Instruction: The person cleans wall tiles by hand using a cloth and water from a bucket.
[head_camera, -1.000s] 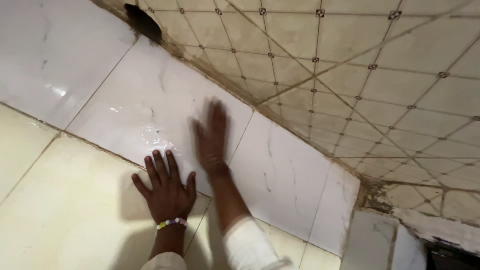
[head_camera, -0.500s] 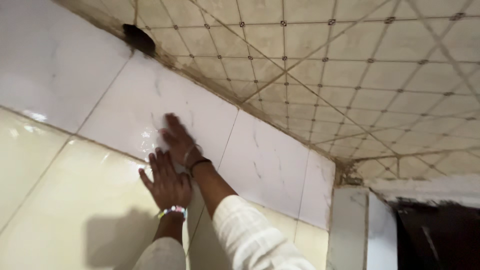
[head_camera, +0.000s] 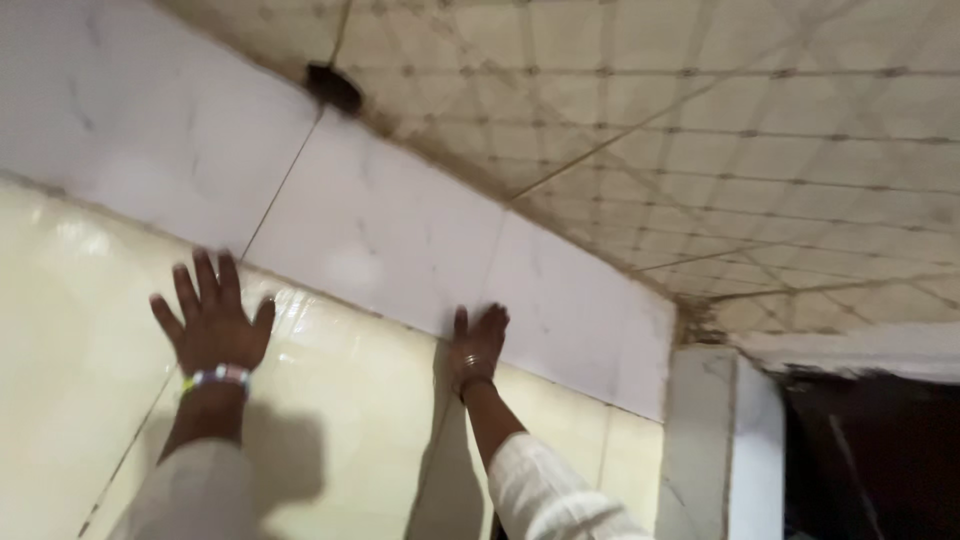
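Two hands lie flat against a tiled wall, both spread open and gripping nothing. The left hand (head_camera: 213, 315) has its fingers fanned wide, palm pressed on a glossy cream tile (head_camera: 340, 400), with a beaded bracelet (head_camera: 217, 377) of pale and coloured beads at the wrist. The right hand (head_camera: 478, 345) sits well apart from it, further along the wall, fingers closer together and pointing up; its fingertips reach the seam where the cream tile meets the white tile (head_camera: 400, 240) above. A thin dark bangle (head_camera: 472, 378) circles that wrist. Both forearms wear pale sleeves (head_camera: 545, 495).

The white tile is one of a row of large, shiny, faintly grey-veined slabs running in a slanted band across the wall, divided by thin dark grout lines. Each hand throws a soft shadow on the cream surface below it.

Above the white row spreads a beige ceiling (head_camera: 700, 130) of small diamond-patterned tiles, stained along the joint with the wall. A dark round hole (head_camera: 333, 87) sits at that joint. At the right, a white tiled corner post (head_camera: 715, 440) borders a dark opening (head_camera: 880, 460). The picture is somewhat blurred.
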